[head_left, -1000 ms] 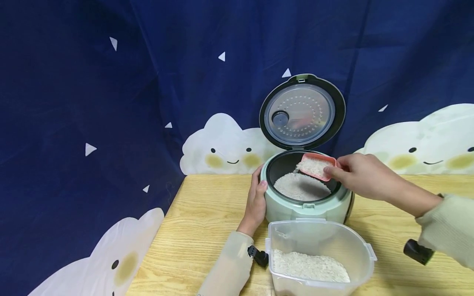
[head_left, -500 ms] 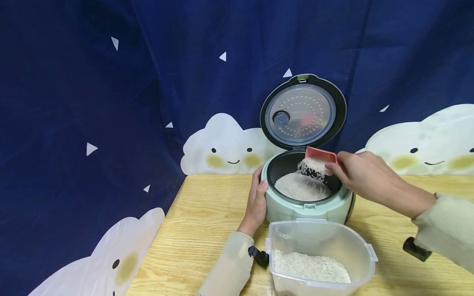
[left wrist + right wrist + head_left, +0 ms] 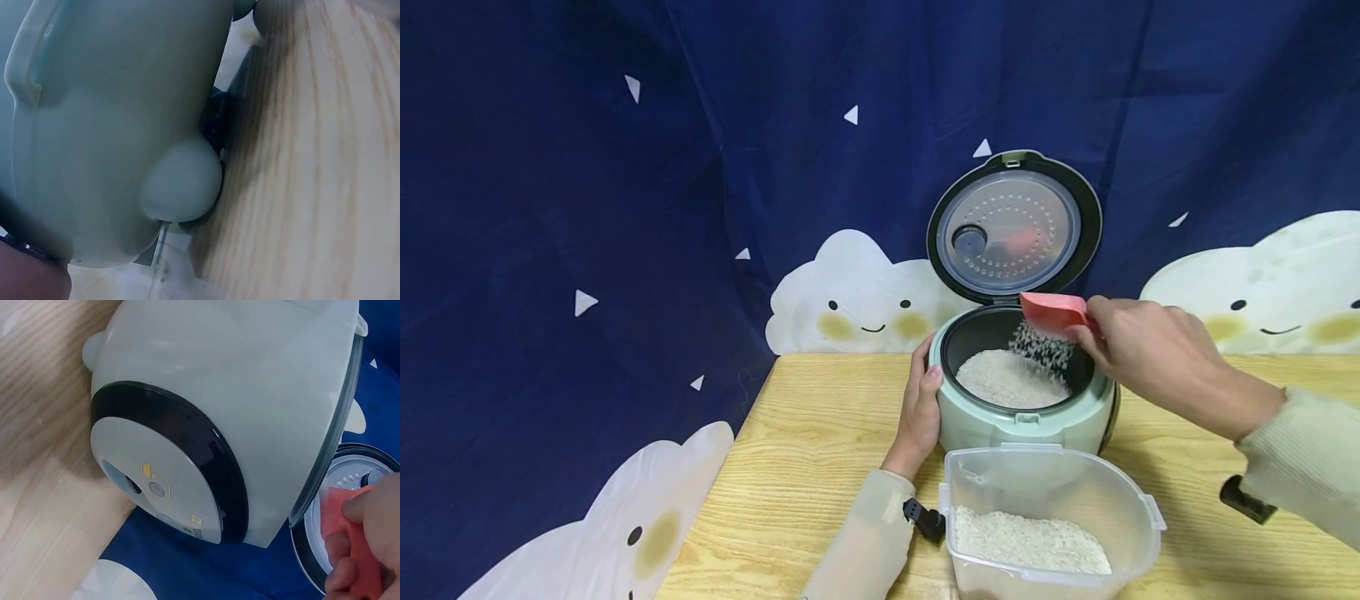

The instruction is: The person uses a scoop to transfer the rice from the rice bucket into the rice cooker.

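Head: one right hand (image 3: 1165,358) clamped its fingers on one red plastic scoop (image 3: 1054,312) above one round pale-green cooker (image 3: 985,429); white grains (image 3: 1042,346) fell. One left hand (image 3: 917,412), fingers extended, touched the cooker. One translucent plastic bin (image 3: 1052,475) stood on one wooden table (image 3: 812,450) before navy cloth (image 3: 820,50). Left wrist: cooker beside table. Right wrist: scoop gripped.

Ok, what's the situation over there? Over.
Right hand holds scoop tipped, rice falling into cooker. Left hand on cooker's side. Lid up, nothing visibly in the way.
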The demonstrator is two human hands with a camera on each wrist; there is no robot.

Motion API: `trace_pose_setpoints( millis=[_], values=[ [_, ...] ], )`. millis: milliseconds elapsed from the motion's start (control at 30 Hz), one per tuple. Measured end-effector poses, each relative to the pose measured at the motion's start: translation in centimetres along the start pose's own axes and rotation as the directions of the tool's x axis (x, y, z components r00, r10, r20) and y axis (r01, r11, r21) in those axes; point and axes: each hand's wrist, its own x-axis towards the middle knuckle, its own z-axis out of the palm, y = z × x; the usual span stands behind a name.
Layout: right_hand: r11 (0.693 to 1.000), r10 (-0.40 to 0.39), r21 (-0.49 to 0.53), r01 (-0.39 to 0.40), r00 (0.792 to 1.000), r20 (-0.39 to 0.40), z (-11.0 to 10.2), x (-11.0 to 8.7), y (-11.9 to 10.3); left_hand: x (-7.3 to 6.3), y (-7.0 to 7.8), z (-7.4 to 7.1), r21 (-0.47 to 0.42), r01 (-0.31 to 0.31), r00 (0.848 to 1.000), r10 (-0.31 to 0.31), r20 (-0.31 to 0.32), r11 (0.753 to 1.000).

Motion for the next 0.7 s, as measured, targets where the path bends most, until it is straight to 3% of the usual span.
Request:
trace_pose_setpoints(
  millis=[400,700],
  values=[
    [0.997,-0.078,-0.028,0.075,0.990,-0.118,-0.2,-0.5,0.2,-0.1,0.0,0.0,0.008,0.015,1.000,-0.015,-0.003,1.000],
    [0.994,-0.107,-0.016,0.106,0.984,-0.141,-0.6,-1.6,-0.5,-0.2,0.0,0.0,0.006,0.020,1.000,-0.020,0.000,1.000]
  ],
)
